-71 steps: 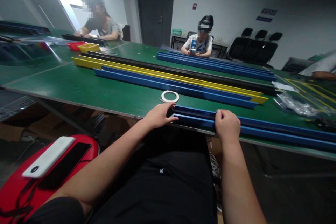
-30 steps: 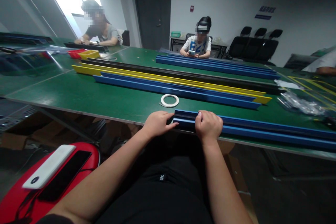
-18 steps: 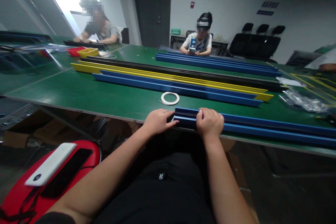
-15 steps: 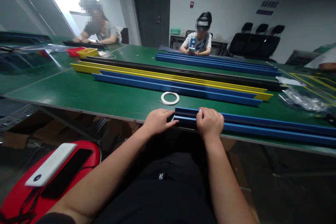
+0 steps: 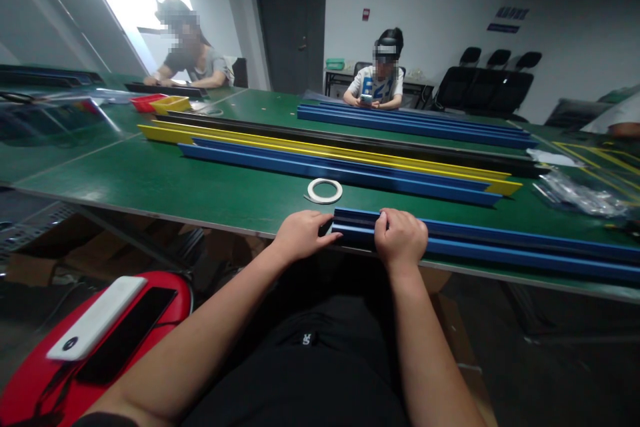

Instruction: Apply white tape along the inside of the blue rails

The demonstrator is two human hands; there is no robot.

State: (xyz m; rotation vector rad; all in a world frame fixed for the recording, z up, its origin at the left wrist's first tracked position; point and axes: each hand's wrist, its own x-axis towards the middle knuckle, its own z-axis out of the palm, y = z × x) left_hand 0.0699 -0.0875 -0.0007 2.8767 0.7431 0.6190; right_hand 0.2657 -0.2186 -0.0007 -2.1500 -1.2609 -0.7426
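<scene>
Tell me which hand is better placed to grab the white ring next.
Probably the left hand: it sits nearer the white ring, while the right hand grips the blue channel.

A workshop: a broad green counter [image 5: 215, 193] across mid-frame carries long coloured channels [image 5: 500, 254], with small bins [image 5: 171, 105] upper left and people [image 5: 377, 85] seated around it.

Green table [image 5: 240, 200]: blue rail [image 5: 500, 255] along near edge; beyond, white ring [image 5: 311, 191], yellow rail [image 5: 330, 152], black rail [image 5: 350, 138].
</scene>
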